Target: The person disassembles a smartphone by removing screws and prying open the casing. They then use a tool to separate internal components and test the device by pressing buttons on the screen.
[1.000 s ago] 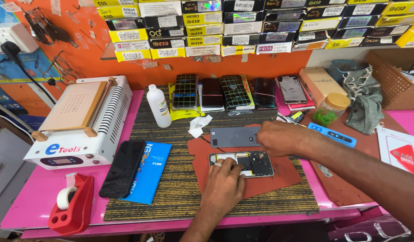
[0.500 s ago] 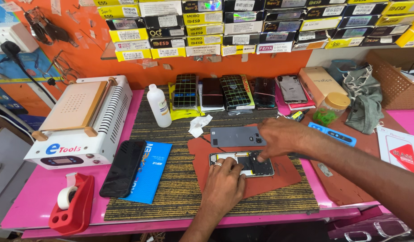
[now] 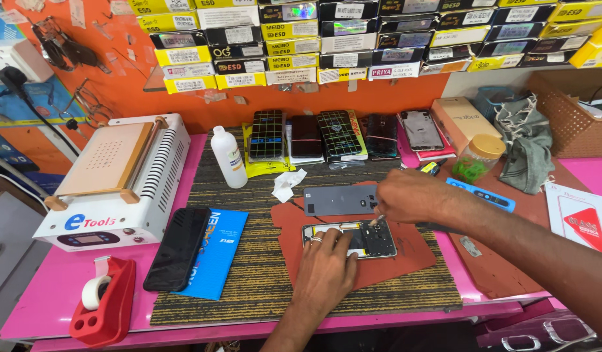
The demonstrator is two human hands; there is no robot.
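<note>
One opened phone [image 3: 350, 238] lay flat on a rust-red mat [image 3: 405, 254] in the middle of the desk [image 3: 46, 300], its long axis running left to right across the person's front, insides facing up. Left hand [image 3: 325, 269] rested palm-down on the near edge of the phone, fingers spread flat and pinning it, a ring on one finger; it grasped nothing, only pressed. Right hand [image 3: 405, 195] came in from the right, fingers pinched together on a thin light-coloured tool [image 3: 375, 221] whose tip touched the phone's upper right part; what kind of tool it was I could not tell. The phone sat directly below and slightly left of the right hand, directly ahead of the left; both were in contact, the left covering more of it. Just beyond the phone, one grey back cover [image 3: 341, 199] lay parallel to it. Count of the rest: four phones leaning in a row at the back [image 3: 307, 135], one more at their right [image 3: 420, 130]; one dark screen panel [image 3: 178, 248] on a blue packet [image 3: 215, 253]; one white plastic bottle [image 3: 228, 158]; one white heating machine [image 3: 115, 182]; one red tape dispenser [image 3: 105, 306]; one jar with a tan lid [image 3: 478, 158].
</note>
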